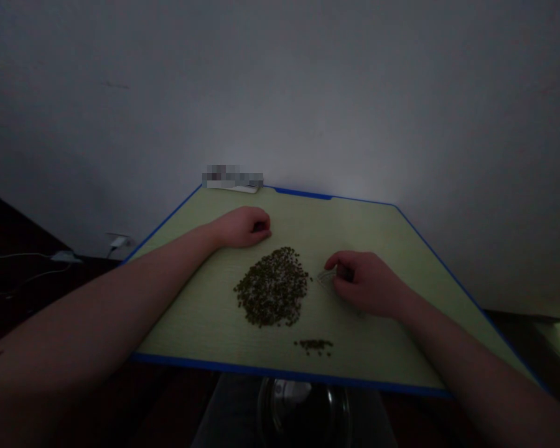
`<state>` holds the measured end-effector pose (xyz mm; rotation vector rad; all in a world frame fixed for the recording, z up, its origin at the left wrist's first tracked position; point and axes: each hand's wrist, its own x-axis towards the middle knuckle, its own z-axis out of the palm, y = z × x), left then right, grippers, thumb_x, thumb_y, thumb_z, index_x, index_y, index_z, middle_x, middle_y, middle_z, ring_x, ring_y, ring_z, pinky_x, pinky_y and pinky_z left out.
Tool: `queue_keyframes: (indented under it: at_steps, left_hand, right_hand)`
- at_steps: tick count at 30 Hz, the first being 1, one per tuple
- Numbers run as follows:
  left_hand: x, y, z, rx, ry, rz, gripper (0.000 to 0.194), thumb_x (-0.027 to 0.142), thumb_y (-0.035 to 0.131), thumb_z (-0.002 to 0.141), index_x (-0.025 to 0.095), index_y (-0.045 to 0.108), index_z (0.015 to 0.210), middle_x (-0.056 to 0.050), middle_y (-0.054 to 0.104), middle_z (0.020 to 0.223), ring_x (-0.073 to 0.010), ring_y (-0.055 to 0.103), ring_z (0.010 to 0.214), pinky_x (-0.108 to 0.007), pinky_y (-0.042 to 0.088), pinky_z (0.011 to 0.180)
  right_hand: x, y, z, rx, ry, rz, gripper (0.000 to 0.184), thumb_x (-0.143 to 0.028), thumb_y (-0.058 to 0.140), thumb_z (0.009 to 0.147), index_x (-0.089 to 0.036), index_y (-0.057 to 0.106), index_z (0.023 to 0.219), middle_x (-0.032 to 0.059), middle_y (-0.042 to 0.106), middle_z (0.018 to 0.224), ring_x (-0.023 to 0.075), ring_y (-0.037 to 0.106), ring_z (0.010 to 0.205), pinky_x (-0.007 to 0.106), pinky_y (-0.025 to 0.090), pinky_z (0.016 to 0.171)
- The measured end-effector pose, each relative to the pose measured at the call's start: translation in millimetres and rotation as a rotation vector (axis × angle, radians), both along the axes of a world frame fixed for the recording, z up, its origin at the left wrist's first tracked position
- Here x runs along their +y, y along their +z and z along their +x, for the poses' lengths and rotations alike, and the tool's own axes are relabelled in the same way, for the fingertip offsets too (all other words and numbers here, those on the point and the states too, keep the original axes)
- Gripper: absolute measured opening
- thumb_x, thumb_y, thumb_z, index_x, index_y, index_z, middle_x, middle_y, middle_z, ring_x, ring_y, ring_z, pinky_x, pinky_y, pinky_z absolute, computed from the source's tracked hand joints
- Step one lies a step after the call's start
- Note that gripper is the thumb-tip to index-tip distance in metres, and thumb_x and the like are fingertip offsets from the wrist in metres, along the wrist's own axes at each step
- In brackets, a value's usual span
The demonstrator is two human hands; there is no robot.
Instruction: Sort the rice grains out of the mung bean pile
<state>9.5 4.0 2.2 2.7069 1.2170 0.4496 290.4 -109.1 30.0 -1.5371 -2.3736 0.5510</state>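
Observation:
A heap of small dark green beans (266, 292) mixed with whitish grains lies on the pale tabletop (205, 311). Nearer the front edge is a smaller cluster of dark beans (315, 344). My left hand (243, 226) rests on the table behind the heap, its fingers loosely curled with nothing visible in them. To the right of the heap, my right hand (366, 281) is bent with thumb and fingers close together. A thin, pale, lined thing (325, 277) shows at its fingertips; its kind is too dim to make out.
A shiny round metal bowl (340, 410) sits on the lap below the table's blue front edge (242, 368). At the back left corner lies a flat, partly blurred object (233, 185). A wall (308, 93) stands behind. Cables and a plug (118, 242) are at left.

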Motion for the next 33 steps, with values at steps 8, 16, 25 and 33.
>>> queue_keyframes:
  at_steps: [8, 16, 25, 33]
  left_hand:
    - [1, -0.9, -1, -0.006, -0.009, 0.017, 0.026, 0.038, 0.051, 0.079, 0.016, 0.062, 0.079, -0.002, 0.058, 0.068, -0.0112, 0.047, 0.059, -0.025, 0.032, 0.056]
    - [-1, 0.8, 0, -0.007, 0.000, 0.013, 0.025, 0.038, 0.052, 0.079, 0.015, 0.062, 0.079, -0.001, 0.058, 0.067, -0.0108, 0.047, 0.058, -0.024, 0.032, 0.055]
    - [0, -2.2, -2, -0.015, -0.005, 0.018, 0.024, 0.038, 0.052, 0.079, 0.016, 0.063, 0.080, -0.001, 0.059, 0.067, -0.0110, 0.047, 0.058, -0.024, 0.032, 0.055]
    - [-1, -0.4, 0, -0.008, 0.007, 0.009, 0.024, 0.037, 0.052, 0.078, 0.016, 0.062, 0.078, -0.001, 0.059, 0.067, -0.0111, 0.047, 0.058, -0.025, 0.032, 0.055]
  right_hand:
    - [5, -5.5, -5, 0.010, 0.005, 0.065, 0.027, -0.016, 0.051, 0.073, -0.017, 0.066, 0.095, -0.0031, 0.057, 0.058, 0.0109, 0.050, 0.052, 0.024, 0.035, 0.054]
    - [16, -3.9, 5, -0.117, -0.173, 0.091, 0.025, -0.020, 0.053, 0.073, -0.017, 0.066, 0.094, 0.0020, 0.065, 0.066, 0.0151, 0.056, 0.059, 0.026, 0.037, 0.056]
    - [30, 11.4, 47, -0.308, -0.323, 0.058, 0.019, -0.020, 0.056, 0.070, -0.016, 0.065, 0.086, 0.0064, 0.066, 0.072, 0.0184, 0.059, 0.065, 0.028, 0.038, 0.058]
    - [14, 11.4, 36, 0.051, 0.088, -0.231, 0.022, -0.025, 0.054, 0.076, -0.018, 0.063, 0.095, -0.0046, 0.050, 0.058, 0.0115, 0.046, 0.052, 0.023, 0.033, 0.048]
